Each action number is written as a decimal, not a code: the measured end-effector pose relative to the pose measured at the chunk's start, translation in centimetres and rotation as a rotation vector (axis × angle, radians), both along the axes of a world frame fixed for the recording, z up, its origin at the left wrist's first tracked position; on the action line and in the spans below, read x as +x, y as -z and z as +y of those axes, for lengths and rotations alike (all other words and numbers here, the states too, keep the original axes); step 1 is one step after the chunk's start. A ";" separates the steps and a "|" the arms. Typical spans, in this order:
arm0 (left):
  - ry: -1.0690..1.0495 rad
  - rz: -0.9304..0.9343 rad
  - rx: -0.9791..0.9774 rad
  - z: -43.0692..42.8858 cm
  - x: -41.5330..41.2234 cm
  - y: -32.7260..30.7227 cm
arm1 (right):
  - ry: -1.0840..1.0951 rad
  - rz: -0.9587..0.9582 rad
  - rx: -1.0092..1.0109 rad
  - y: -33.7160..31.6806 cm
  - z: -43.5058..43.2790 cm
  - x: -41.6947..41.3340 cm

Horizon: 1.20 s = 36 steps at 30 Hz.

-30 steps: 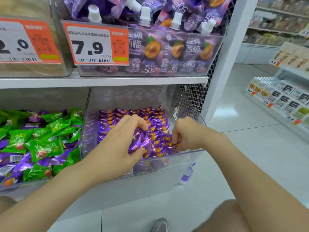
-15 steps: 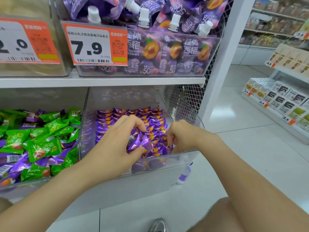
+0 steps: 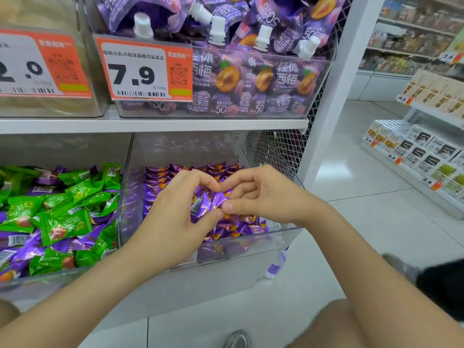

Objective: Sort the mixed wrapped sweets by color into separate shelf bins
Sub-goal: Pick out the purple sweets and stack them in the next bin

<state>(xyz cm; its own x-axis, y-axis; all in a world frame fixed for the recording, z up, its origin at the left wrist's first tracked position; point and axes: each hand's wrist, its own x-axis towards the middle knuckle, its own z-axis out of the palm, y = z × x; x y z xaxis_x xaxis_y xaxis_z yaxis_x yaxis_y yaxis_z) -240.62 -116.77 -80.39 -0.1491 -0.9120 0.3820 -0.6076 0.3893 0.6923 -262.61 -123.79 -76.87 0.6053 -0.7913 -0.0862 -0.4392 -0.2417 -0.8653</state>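
Both hands are over the R bin, the clear one that's all purple sweets already. That's where purple goes, so I work right above it, no carrying. L hand is curled, thumb + index closed round a purple sweet w/ its barcode side up. R hand pinches the same wrapper's end betw thumb and forefinger, other fingers loosely folded. Held at 2 ends like that, I can turn it flat and lay it in line w/ the rows at the back instead of just dropping it. Can't tell if my L palm hides more sweets underneath.

L bin next door is still mixed: green sweets on top, plenty of purple poking through, so sorting is partway at best imo. Next: set this one down near the front, where the pile looks loose, then reach into L bin for another purple. Wrappers look like slick foil, prob slip if pinched by the tip only.
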 end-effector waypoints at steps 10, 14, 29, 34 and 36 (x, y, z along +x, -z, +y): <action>0.025 -0.141 -0.143 0.2 -0.3 -0.2 | -0.028 -0.067 0.268 -0.4 0.2 -0.9; -0.012 -0.111 -0.147 -0.1 -0.1 -0.1 | -0.068 -0.015 0.139 -0.9 0.4 -1.3; 0.031 -0.196 -0.022 0.2 -0.4 0.5 | 0.066 0.562 -0.428 0.4 -2.0 -3.1; 0.013 -0.200 -0.019 0.1 -0.3 0.6 | -0.047 0.844 -0.371 1.8 -2.6 -3.0; 0.008 -0.206 -0.017 0.2 -0.3 0.6 | -0.085 0.889 -0.381 2.4 -2.9 -2.6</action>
<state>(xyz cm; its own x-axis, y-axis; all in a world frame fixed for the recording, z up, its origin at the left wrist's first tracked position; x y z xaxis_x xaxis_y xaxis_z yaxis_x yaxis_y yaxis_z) -240.94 -116.59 -81.00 -0.2325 -0.9044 0.3579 -0.7328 0.4049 0.5469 -265.23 -126.67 -79.31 0.4992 -0.8175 -0.2870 -0.8632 -0.4980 -0.0829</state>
